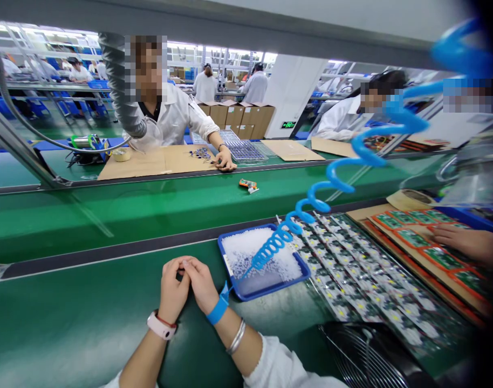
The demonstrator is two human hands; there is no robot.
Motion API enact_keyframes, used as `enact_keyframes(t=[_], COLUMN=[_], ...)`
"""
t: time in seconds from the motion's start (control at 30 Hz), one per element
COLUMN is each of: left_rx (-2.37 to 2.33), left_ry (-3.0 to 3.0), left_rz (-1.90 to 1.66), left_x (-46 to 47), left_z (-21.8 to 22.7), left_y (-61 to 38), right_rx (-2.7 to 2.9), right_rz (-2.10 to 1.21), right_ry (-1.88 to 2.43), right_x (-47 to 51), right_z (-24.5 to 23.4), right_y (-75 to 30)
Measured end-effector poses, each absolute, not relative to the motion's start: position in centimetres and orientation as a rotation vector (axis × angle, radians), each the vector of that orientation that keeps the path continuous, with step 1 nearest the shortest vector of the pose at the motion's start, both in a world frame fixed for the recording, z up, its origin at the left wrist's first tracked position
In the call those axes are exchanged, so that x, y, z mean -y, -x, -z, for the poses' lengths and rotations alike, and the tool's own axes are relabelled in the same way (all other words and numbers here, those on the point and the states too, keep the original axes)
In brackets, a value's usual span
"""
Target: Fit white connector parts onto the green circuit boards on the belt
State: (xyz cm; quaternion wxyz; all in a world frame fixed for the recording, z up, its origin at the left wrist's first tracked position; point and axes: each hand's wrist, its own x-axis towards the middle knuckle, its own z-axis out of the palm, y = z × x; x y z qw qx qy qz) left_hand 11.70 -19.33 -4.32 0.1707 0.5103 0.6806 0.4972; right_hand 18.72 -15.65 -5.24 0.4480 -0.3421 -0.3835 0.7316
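My left hand [173,288] and my right hand [201,281] meet over the green work surface [88,328], fingers curled and fingertips pressed together. Whether anything small sits between the fingers is hidden. A blue strap [219,309] circles my right wrist, close to the lower end of a blue coiled cord [299,215]. Just right of my hands lies a blue tray [252,294] with many small white pieces [246,245]. Beyond it, rows of small assemblies with white parts and yellow spots [360,269] cover a clear sheet.
An orange-and-green part [248,186] lies on the green belt [141,207] ahead. Across it, a person's hand [225,160] rests by cardboard. At right, another person's hand [468,242] touches orange-framed green boards [412,240]. A black fan-like grille [368,350] stands at lower right.
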Motion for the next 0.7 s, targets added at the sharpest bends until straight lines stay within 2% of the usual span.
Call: enact_keyframes(t=[0.7], left_rx=[-1.924], left_ry=[-1.46], left_rz=[-1.406], left_x=[19.3], left_z=[4.01], left_y=[-11.84], right_rx=[0.972], right_rz=[-1.813], right_ry=[0.853], right_x=[15.73], right_z=[4.35], right_y=[-19.01])
